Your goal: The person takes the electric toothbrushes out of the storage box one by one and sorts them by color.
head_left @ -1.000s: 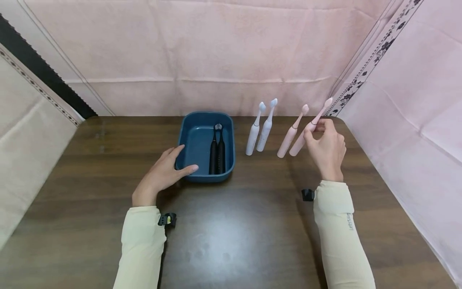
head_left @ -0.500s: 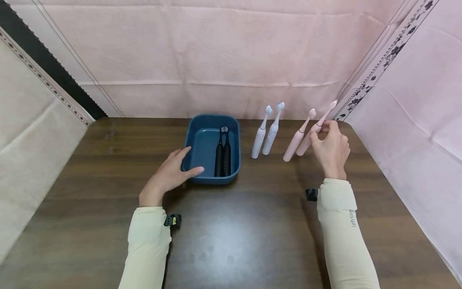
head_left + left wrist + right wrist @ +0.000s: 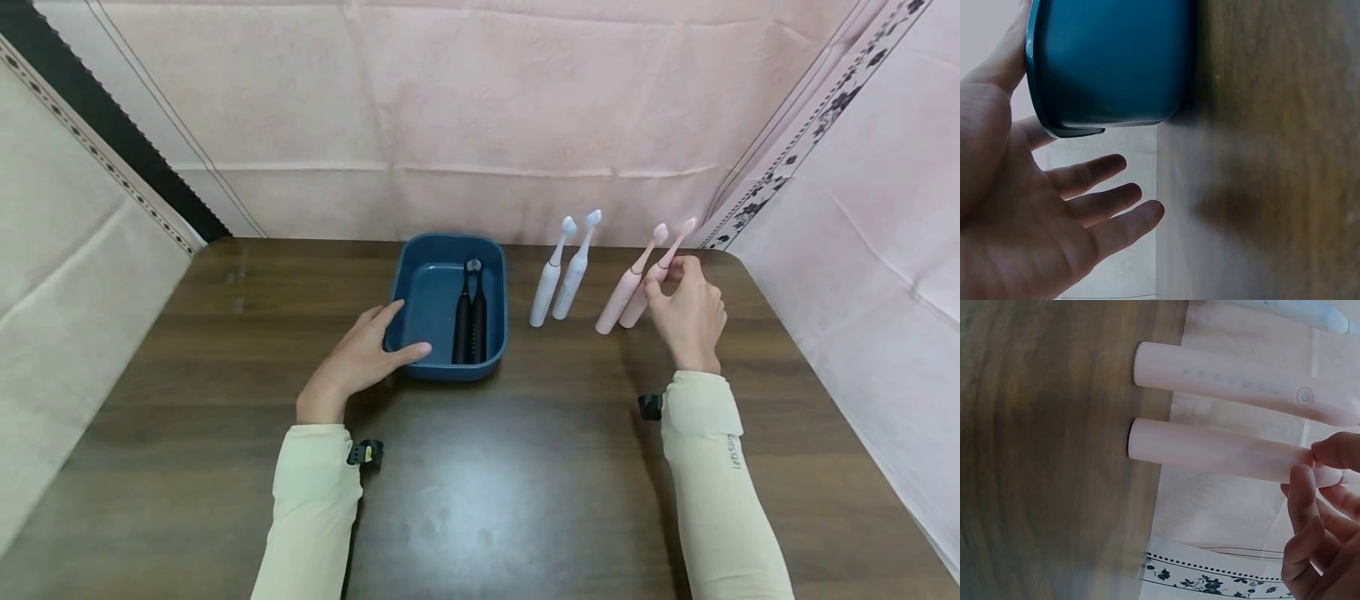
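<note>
In the head view my right hand (image 3: 686, 312) pinches the upper body of a pink electric toothbrush (image 3: 637, 307) between thumb and fingertips. Its base meets the table, as the right wrist view shows. Just left of it stands a second pink electric toothbrush (image 3: 1222, 378), upright and untouched. My left hand (image 3: 363, 358) rests on the near left corner of a blue plastic bin (image 3: 450, 372), thumb and index finger spread along the rim. The other three fingers (image 3: 1110, 206) stretch out beside the bin. Two black electric toothbrushes (image 3: 470, 325) lie side by side inside it.
Two pale blue-white electric toothbrushes (image 3: 558, 287) stand between the bin and the pink pair. The wooden table (image 3: 480, 500) ends at the back against a pink cloth wall (image 3: 480, 100). Another cloth (image 3: 862, 275) borders the right side.
The head view has shifted, so everything appears farther right. The pinched toothbrush has come more upright, its head nearer the other pink one. My left hand stays at the bin's corner.
</note>
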`<state>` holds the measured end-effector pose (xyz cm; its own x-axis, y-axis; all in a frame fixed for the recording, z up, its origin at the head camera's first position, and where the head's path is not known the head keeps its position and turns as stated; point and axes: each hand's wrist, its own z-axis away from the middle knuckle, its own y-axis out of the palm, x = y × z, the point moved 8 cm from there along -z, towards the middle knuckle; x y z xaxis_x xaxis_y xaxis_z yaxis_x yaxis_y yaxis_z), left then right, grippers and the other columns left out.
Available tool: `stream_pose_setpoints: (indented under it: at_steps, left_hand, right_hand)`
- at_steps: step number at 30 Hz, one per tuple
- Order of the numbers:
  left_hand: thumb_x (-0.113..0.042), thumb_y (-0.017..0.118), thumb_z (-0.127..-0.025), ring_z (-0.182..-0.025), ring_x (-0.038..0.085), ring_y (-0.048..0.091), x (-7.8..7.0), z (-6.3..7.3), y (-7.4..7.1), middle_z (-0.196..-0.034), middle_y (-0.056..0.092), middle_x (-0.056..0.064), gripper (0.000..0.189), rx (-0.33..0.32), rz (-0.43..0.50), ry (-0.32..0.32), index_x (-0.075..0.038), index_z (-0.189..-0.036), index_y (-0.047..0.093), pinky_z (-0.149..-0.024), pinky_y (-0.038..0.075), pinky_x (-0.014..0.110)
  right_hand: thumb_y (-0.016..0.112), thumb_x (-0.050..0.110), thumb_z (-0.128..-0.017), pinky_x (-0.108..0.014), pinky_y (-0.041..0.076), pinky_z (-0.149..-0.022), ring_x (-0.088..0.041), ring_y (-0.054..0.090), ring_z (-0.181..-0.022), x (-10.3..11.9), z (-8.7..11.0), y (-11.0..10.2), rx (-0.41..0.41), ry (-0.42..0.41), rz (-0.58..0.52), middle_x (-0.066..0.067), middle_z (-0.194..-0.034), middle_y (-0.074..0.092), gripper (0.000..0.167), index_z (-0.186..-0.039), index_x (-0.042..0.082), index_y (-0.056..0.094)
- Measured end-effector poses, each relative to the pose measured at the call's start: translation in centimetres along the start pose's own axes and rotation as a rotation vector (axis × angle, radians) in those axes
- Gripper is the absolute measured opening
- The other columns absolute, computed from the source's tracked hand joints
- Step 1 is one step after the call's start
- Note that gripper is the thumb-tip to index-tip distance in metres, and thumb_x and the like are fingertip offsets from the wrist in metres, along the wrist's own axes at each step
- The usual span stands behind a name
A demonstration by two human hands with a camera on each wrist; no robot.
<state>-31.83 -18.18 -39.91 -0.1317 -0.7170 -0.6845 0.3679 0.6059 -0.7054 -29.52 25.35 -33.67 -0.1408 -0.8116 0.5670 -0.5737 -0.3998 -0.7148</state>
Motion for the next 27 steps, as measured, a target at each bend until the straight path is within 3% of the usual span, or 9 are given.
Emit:
stream_pose_setpoints:
  at_steps: [16, 23, 27]
  left_hand:
    - [-0.065, 0.062, -0.092, -0.147, 0.047, 0.022, 0.1, 0.1, 0.0, -0.167, 0.01, 0.023, 0.098, 0.002, 0.01, 0.008, -0.015, -0.164, 0.017, -0.109, 0.027, 0.073]
    - [-0.065, 0.062, -0.092, -0.147, 0.047, 0.022, 0.1, 0.1, 0.0, -0.167, 0.009, 0.023, 0.099, 0.005, 0.012, 0.003, -0.015, -0.164, 0.017, -0.109, 0.027, 0.073]
    - [-0.064, 0.063, -0.092, -0.146, 0.047, 0.023, 0.0, 0.1, -0.1, -0.166, 0.01, 0.023, 0.098, 0.005, 0.015, 0.003, -0.014, -0.164, 0.017, -0.109, 0.028, 0.073]
  right_hand:
    - [0.061, 0.033, -0.097, -0.061, 0.045, -0.077, -0.047, 0.063, -0.102, -0.1, 0.2, 0.0, 0.021, 0.018, 0.004, -0.014, -0.119, 0.072, 0.042, -0.127, 0.003, 0.058]
    - [0.061, 0.044, -0.098, -0.061, 0.043, -0.085, -0.046, 0.059, -0.117, -0.6, 0.7, -0.6, 0.057, 0.064, -0.009, -0.01, -0.129, 0.068, 0.054, -0.137, 0.008, 0.053]
    - [0.063, 0.047, -0.097, -0.062, 0.041, -0.092, -0.045, 0.054, -0.126, -0.6, 1.3, -2.2, 0.054, 0.101, -0.028, -0.008, -0.132, 0.067, 0.057, -0.14, 0.01, 0.052]
